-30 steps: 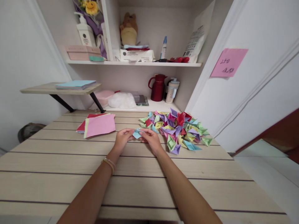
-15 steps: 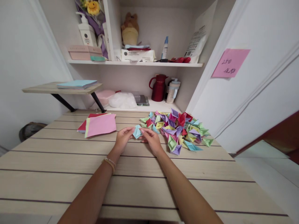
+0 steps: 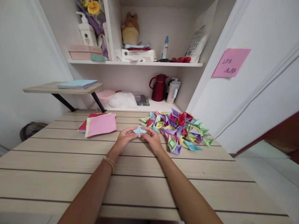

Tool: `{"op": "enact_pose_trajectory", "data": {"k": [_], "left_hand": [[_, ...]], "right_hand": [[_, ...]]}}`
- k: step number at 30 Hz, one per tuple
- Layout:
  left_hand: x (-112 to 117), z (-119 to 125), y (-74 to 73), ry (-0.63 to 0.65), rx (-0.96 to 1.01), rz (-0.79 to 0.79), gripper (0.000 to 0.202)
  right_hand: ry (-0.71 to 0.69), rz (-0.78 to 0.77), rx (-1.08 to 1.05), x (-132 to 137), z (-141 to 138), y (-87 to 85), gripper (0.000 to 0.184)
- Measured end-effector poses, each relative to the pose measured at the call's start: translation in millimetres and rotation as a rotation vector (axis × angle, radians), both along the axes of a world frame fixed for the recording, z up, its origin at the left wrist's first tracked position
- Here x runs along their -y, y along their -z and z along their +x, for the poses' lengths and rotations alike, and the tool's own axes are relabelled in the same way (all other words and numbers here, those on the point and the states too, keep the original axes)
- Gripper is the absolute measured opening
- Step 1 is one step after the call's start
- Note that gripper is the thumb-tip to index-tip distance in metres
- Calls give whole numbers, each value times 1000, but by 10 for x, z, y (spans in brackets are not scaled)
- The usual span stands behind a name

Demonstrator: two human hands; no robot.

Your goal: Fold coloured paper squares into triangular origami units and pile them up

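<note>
A small folded piece of light blue paper (image 3: 139, 131) is held above the slatted table between my two hands. My left hand (image 3: 125, 137) pinches its left side, and my right hand (image 3: 151, 137) grips its right side. The paper looks wide and pointed at both ends, with a ridge down its middle. Just to the right of my right hand lies a heap of folded paper boats (image 3: 177, 129) in purple, green, yellow, red, pink and blue.
Loose coloured sheets (image 3: 101, 125) lie left of my hands, pink on top. Behind, a small raised shelf (image 3: 44, 88) bears blue paper (image 3: 77, 84). A red jug (image 3: 159, 88) and a pale tumbler (image 3: 173, 91) stand in the lower cabinet. Slatted tabletop (image 3: 140, 189) spreads in front.
The light blue paper has gone from a diamond-like shape to a wider, pointed one between my fingers. Both hands stay in nearly the same place, with fingers shifted slightly.
</note>
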State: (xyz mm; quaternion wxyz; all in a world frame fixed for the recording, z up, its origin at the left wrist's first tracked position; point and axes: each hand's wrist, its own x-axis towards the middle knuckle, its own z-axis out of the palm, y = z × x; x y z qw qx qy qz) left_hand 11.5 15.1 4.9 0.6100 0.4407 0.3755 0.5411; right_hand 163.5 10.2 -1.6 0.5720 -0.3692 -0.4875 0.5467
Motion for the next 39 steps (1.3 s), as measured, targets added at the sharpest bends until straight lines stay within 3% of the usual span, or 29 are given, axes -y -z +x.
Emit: {"op": "enact_pose_trajectory", "data": {"k": [15,26,39], "left_hand": [[-38,-11,47,-124,-50,-15,36],[-32,23,38,-177,-44,-19,34],[-32,27,59,-162,-156,43,32]], "right_hand": [[-54,106,128,-18,8,51,55],[-29,68,110,-70,9,148,41],[21,49,37,-69,16,97,27]]}}
